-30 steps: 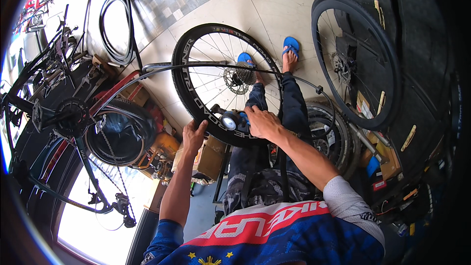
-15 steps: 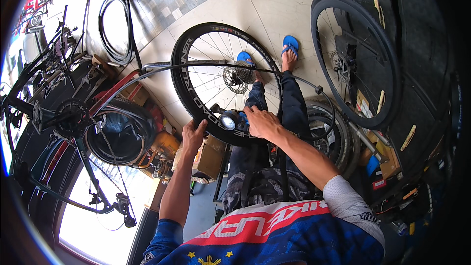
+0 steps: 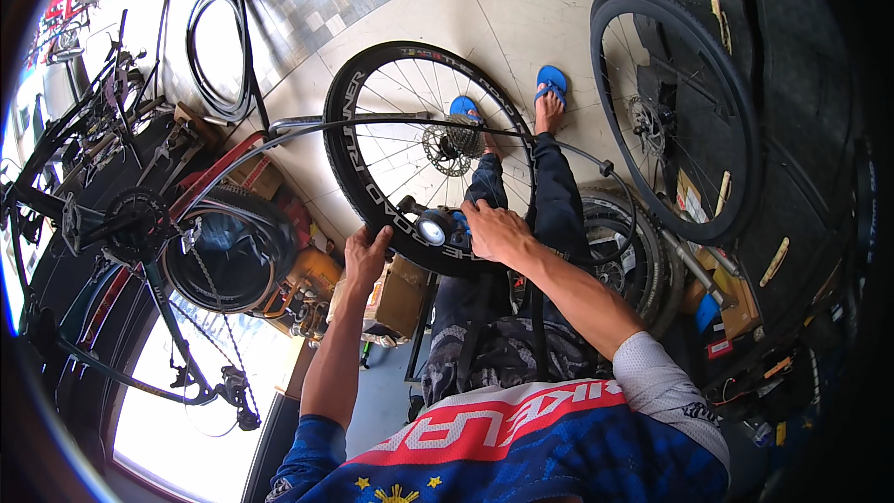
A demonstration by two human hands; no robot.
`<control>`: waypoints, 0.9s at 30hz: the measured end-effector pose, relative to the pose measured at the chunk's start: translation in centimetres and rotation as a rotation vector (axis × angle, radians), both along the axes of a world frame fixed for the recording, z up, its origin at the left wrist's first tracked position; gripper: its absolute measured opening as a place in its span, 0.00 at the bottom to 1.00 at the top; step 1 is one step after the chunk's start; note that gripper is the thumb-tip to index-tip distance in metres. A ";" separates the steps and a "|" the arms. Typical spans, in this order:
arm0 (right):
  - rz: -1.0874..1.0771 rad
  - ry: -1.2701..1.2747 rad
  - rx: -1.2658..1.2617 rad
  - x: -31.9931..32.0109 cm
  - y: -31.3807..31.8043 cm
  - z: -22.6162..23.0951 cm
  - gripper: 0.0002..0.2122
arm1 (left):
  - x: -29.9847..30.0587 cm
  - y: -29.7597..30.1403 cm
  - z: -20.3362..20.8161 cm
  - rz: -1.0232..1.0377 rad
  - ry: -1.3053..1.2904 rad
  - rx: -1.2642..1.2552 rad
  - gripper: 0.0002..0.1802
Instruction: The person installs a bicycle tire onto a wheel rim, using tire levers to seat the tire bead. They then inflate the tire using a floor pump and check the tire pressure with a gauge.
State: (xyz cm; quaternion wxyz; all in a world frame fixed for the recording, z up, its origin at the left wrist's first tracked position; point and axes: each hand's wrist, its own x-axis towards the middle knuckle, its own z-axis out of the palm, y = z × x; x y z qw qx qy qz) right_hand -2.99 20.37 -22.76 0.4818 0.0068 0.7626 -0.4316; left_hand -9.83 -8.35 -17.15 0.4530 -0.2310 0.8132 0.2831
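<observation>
A bicycle wheel (image 3: 352,167) with a black tyre and a rear cassette (image 3: 453,146) stands tilted in front of me. My left hand (image 3: 366,254) is at the tyre's near left edge, thumb against the sidewall, other fingers partly hidden. At the near rim, my right hand (image 3: 501,234) is closed around a small device (image 3: 432,230) with a round, bright white face and blue parts. Its fingers cover much of the device, so its exact kind is unclear. A thin black hose (image 3: 391,118) crosses above the wheel.
To the left is a bicycle (image 3: 130,224) with crank and chain. A coiled black tube (image 3: 193,42) lies beyond it. Another wheel (image 3: 601,56) leans at right against a black panel. Tyres (image 3: 643,265) and a cardboard box (image 3: 396,298) sit close to my legs.
My right hand and the round-faced device have shifted very slightly left. Both hands keep the same places at the wheel.
</observation>
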 end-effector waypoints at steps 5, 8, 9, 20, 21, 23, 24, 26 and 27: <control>-0.016 -0.050 0.002 0.0 -0.1 0.0 0.21 | -0.1 0.0 0.1 0.000 -0.011 -0.001 0.16; -0.012 -0.045 -0.006 0.1 -0.1 0.0 0.20 | -0.2 0.0 0.2 -0.010 -0.013 -0.003 0.17; -0.007 -0.014 -0.002 0.1 -0.1 0.0 0.19 | -0.2 0.1 0.2 -0.010 -0.012 -0.001 0.17; 0.004 0.041 0.018 0.4 -0.3 0.1 0.18 | -0.3 0.3 0.7 -0.020 -0.018 0.005 0.19; 0.000 0.051 0.010 0.4 -0.3 0.1 0.18 | -0.3 0.4 0.7 -0.031 -0.017 -0.003 0.19; 0.010 0.035 0.017 0.4 -0.3 0.1 0.18 | -0.3 0.5 0.8 -0.038 -0.011 -0.008 0.19; 0.002 0.054 0.009 0.4 -0.3 0.2 0.19 | -0.3 0.5 0.9 -0.033 -0.006 -0.005 0.19; 0.008 0.054 0.018 0.5 -0.4 0.2 0.19 | -0.3 0.6 0.9 -0.020 0.001 0.006 0.19; -0.002 0.053 0.006 0.6 -0.4 0.1 0.19 | -0.3 0.6 1.0 -0.013 0.002 0.013 0.20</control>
